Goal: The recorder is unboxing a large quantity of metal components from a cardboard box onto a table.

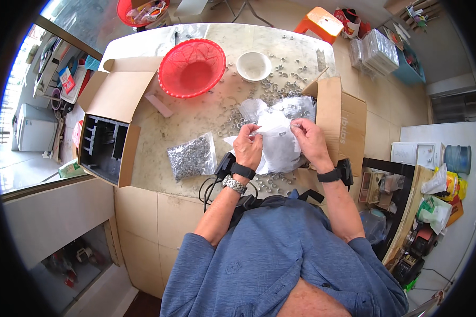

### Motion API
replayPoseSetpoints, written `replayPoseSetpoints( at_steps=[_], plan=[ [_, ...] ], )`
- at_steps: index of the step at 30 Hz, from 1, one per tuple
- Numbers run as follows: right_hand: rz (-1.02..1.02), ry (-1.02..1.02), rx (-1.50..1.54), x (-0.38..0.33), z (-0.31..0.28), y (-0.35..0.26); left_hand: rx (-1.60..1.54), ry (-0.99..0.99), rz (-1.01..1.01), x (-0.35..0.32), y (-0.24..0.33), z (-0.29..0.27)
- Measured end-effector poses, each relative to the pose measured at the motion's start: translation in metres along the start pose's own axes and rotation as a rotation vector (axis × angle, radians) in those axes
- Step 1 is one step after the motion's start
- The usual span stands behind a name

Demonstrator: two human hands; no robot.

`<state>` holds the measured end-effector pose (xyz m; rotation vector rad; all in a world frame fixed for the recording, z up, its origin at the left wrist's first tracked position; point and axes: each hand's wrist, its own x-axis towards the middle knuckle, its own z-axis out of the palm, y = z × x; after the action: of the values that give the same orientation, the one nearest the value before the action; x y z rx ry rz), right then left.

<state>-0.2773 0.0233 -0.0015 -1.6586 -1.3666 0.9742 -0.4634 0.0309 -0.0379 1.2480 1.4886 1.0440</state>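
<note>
While you've got both hands up over the near edge of the pale stone worktop, the thing between them is a clear plastic bag of small grey metal parts with a white paper label. It sits just off the surface, right in front of your chest, on top of a crumpled pile of similar clear wrapping. Your left hand has its fingers pinched shut on the bag's top left corner, and your right hand has its fingers closed on the top right edge. My guess is you hold it by the top like that so the weight of the parts hangs down and the mouth stays stretched between your hands.

Both wrists are cocked inward, knuckles facing the camera, forearms coming up from the bottom and angling toward each other. There's a metal watch plus a black band on the left wrist, a black band on the right.

A second sealed clear bag of grey metal bits lies flat to your left, close but not touching. Loose little metal rings are scattered across the far side, near a white round bowl and a red plastic mesh basket. An open brown cardboard box with a black insert sits at the left edge, and another cardboard box stands just right of your hands.
</note>
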Motion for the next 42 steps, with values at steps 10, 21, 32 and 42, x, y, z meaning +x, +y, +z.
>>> replayPoseSetpoints(
  at_steps=[10,21,32,42],
  plan=[
    [0.139,0.036,0.145,0.005,-0.002,0.014,-0.117,0.006,0.035,-0.001,-0.010,0.005],
    [-0.084,0.020,-0.317,0.019,0.011,0.027,-0.331,0.176,0.072,0.008,0.007,-0.010],
    [0.019,-0.125,-0.747,0.031,0.036,0.026,-0.300,0.403,-0.101,0.014,-0.005,-0.048],
    [0.105,-0.093,-0.540,0.018,0.020,0.024,-0.286,0.427,-0.235,0.009,-0.016,-0.062]
  ],
)
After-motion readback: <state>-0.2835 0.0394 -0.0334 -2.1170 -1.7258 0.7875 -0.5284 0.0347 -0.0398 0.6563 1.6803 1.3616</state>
